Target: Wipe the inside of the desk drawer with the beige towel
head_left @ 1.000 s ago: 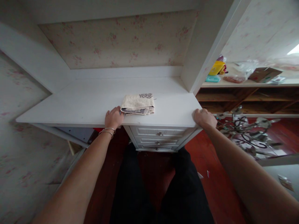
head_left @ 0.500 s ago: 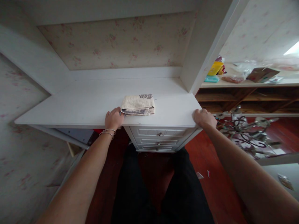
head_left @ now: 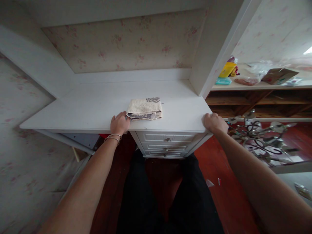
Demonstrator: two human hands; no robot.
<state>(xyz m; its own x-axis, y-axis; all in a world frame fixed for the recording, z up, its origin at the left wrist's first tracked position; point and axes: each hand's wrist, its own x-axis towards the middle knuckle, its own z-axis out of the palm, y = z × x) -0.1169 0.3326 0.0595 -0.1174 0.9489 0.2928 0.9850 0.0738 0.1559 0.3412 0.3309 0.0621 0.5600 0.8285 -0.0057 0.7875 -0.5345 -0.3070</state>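
A white desk [head_left: 97,100] stretches across the middle, with a folded beige cloth [head_left: 143,108] with a dark pattern lying near its front edge. My left hand [head_left: 120,123], two bangles at its wrist, is closed over that front edge. Its fingers rest on the top, right beside the cloth's left end; the thumb's hold is partly hidden. At the desk's right corner my right hand [head_left: 215,123] is wrapped around the side edge, fingertips out of sight. Between my arms, below the top, sits a stack of drawers [head_left: 168,140] with small knobs, all closed.
To the right stands a low wooden shelf [head_left: 229,100] bearing a yellow container [head_left: 227,69], plastic bags and a cardboard box [head_left: 279,76]. A chandelier [head_left: 264,139] with curved arms lies near my right forearm. Scraps of litter [head_left: 209,183] are on the red floor.
The whole view has shifted slightly, everything appearing a little to the right. Both hands keep their hold on the desk, and the cloth stays in place on it.
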